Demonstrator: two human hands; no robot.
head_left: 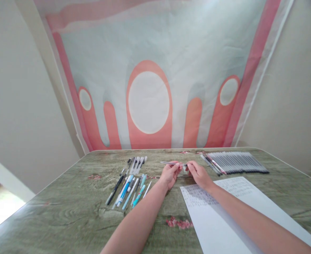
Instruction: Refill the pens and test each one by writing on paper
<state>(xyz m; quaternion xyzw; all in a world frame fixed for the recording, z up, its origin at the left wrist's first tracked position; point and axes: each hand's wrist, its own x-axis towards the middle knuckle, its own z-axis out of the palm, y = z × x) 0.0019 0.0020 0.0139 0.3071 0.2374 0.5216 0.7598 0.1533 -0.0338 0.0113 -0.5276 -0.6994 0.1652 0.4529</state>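
Over the middle of the table, my left hand (pixel 170 174) is closed round a slim, clear-barrelled pen (pixel 168 163), whose one end points left. My right hand (pixel 198 173) pinches the pen's other end, at the right. Some whitish bit shows between the hands, too small to make out. Under my right forearm lies a white paper sheet (pixel 235 211) with lines of handwriting near its top. To the left of my left hand, several loose pens (pixel 125 190) in blue, black and white lie side by side.
A long row of clear pens with dark ends (pixel 237 162) lies at the back right. Several pen caps (pixel 138 164) are grouped at the back left. The wood-patterned table (pixel 73 208) meets a pink and grey printed cloth (pixel 180 63) behind.
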